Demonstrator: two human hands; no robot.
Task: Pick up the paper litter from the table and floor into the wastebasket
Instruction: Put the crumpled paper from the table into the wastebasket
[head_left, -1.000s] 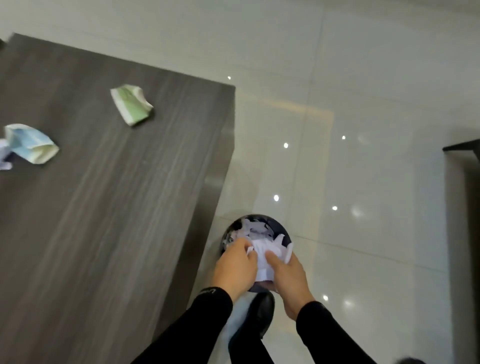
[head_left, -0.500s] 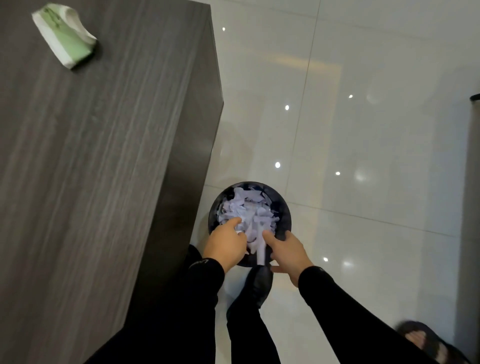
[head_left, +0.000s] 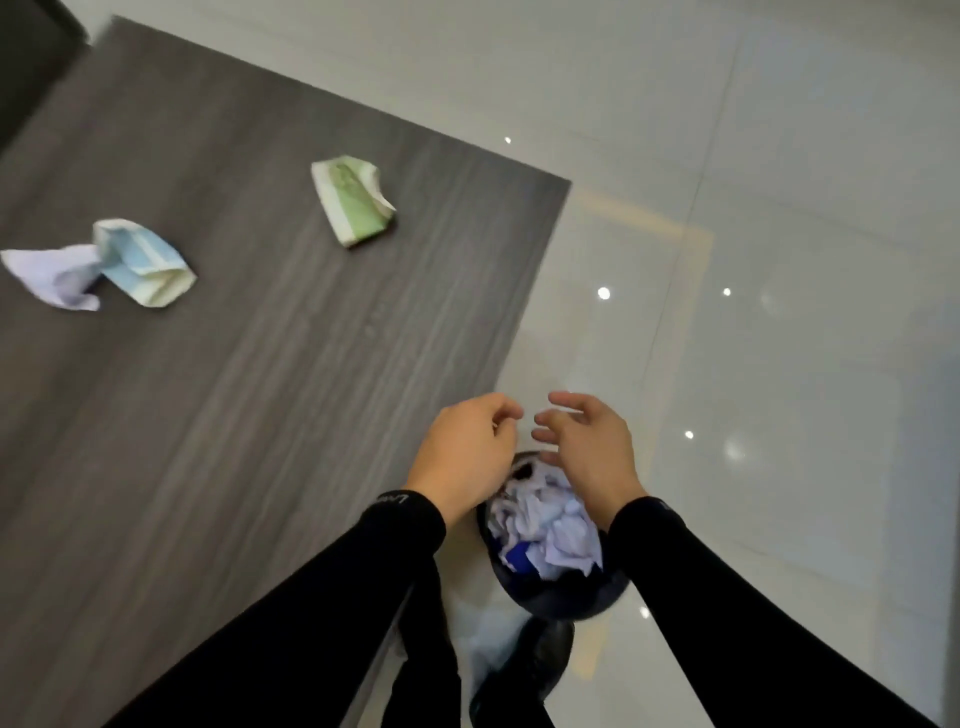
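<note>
A dark round wastebasket (head_left: 561, 597) stands on the floor by the table's corner, filled with crumpled white and blue paper (head_left: 545, 525). My left hand (head_left: 465, 449) and my right hand (head_left: 587, 447) hover side by side above its far rim, fingers loosely curled, holding nothing. On the dark wood table (head_left: 234, 415) lie three crumpled papers: a green and white one (head_left: 353, 200), a light blue one (head_left: 140, 262) and a pale lilac one (head_left: 54, 275) touching it at the left edge.
Glossy pale floor tiles (head_left: 779, 312) stretch to the right and behind the wastebasket. My dark shoe (head_left: 540, 660) stands just below the basket. The table's right edge runs close to the basket.
Both hands have let go of the white paper and risen out of the wastebasket. The view has lifted, bringing the table and its three papers back into sight.
</note>
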